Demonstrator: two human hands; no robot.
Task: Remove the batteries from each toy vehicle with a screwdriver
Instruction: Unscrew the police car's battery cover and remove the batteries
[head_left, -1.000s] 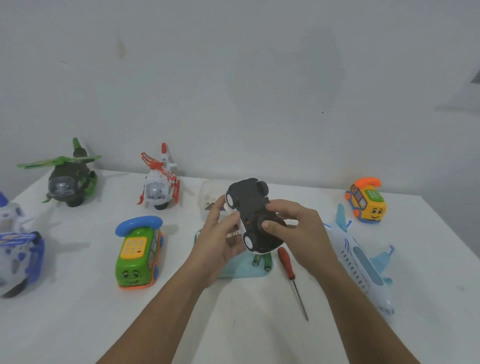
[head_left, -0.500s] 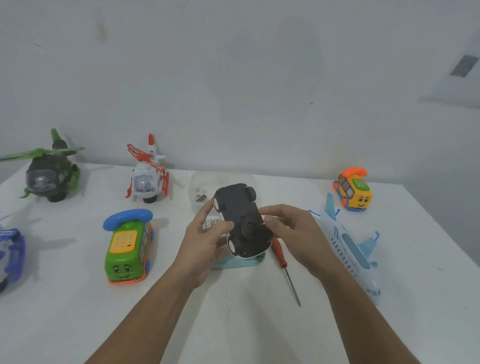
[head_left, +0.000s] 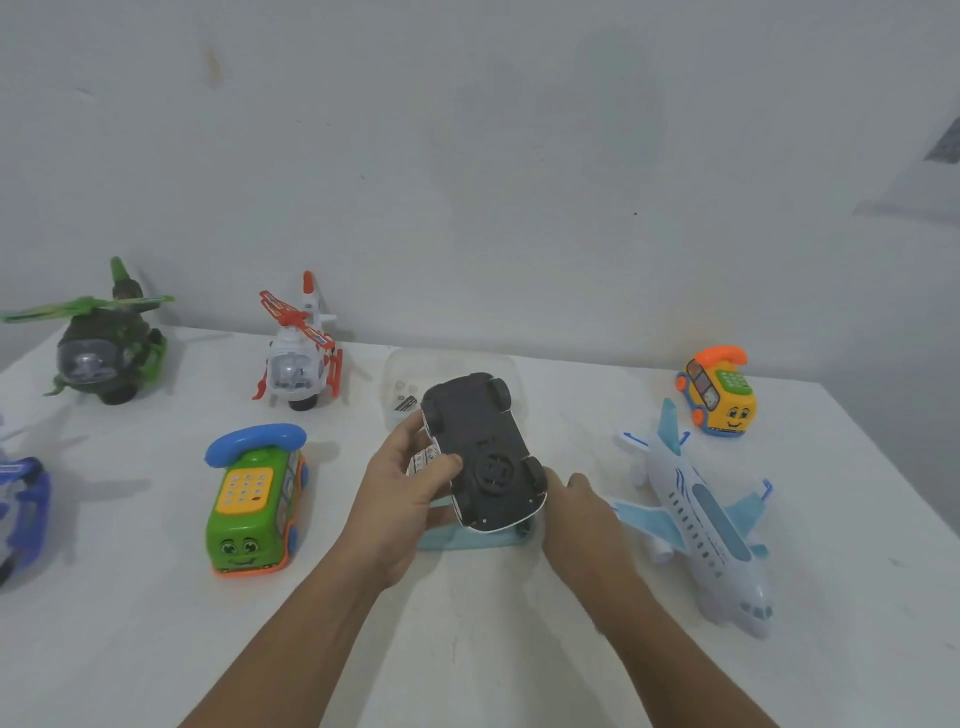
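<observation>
I hold a toy car (head_left: 483, 447) upside down above the table, its black underside and round centre wheel facing me. My left hand (head_left: 405, 493) grips its white left side, thumb on the underside. My right hand (head_left: 582, 514) is low at the car's right rear corner, back towards me, its fingers hidden. The screwdriver is not visible; my right hand covers the spot where it lay. A light blue tray (head_left: 457, 540) sits under the car, mostly hidden.
On the white table (head_left: 467, 649) stand a green phone bus (head_left: 254, 509), a white airplane (head_left: 701, 519), a yellow phone car (head_left: 719, 395), a white-red helicopter (head_left: 301, 358), a green helicopter (head_left: 104, 348) and a blue toy (head_left: 26, 509). A clear container (head_left: 415, 369) holds small parts.
My right hand has let go of the car's underside and dropped to the table on the right, covering the screwdriver. My left hand keeps holding the car.
</observation>
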